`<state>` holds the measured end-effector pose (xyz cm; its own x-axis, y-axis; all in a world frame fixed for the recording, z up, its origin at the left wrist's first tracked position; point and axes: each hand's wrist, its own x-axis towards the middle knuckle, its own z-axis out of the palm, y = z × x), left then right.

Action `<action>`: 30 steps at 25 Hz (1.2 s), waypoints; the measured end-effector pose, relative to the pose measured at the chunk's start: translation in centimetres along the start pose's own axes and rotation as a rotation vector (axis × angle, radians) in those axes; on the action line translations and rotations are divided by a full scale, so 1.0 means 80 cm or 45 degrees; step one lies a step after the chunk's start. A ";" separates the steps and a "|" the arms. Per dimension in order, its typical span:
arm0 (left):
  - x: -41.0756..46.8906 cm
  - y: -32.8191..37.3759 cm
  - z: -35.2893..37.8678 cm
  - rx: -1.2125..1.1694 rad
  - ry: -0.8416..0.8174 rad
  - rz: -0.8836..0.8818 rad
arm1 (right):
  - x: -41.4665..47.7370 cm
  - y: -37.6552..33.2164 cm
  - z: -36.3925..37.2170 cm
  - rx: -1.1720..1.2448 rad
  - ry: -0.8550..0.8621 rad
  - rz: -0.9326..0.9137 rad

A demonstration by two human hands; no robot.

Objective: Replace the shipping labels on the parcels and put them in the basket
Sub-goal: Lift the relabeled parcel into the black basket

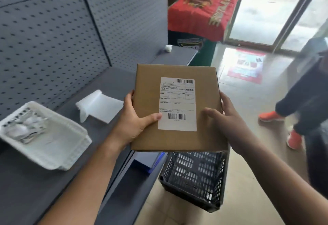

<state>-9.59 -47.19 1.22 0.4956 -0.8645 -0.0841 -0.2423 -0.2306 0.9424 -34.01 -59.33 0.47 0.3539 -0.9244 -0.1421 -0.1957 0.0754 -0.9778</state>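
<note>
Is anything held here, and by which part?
Both hands hold the cardboard parcel: the left hand grips its left edge, thumb on top touching the shipping label; the right hand grips its right edge, thumb on top.

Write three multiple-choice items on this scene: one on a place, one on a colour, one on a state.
1. Where is the black perforated plastic basket?
A. above the parcel
B. low down, beneath the held parcel
C. level with the parcel, to its left

2. What colour is the shipping label on the brown cardboard parcel?
A. yellow
B. blue
C. white

3. How do the left hand and right hand stand to the parcel?
A. both grip it
B. only the left grips it
C. neither touches it

Key:
1 B, the basket shows under the parcel's near edge.
2 C, the label is white with black print.
3 A, a thumb lies on the parcel's top at each side.
</note>
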 end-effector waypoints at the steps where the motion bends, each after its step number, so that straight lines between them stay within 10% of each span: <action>1: 0.014 -0.005 0.022 0.002 -0.018 -0.004 | 0.009 0.013 -0.014 0.002 0.031 0.010; 30: 0.268 -0.492 0.408 0.336 -0.688 -0.574 | 0.202 0.586 -0.064 -0.127 0.300 0.966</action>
<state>-16.64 -71.20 -48.26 0.1326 -0.7439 -0.6550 -0.3385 -0.6551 0.6755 -42.13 -72.67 -46.92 -0.1087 -0.6898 -0.7158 -0.3905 0.6918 -0.6074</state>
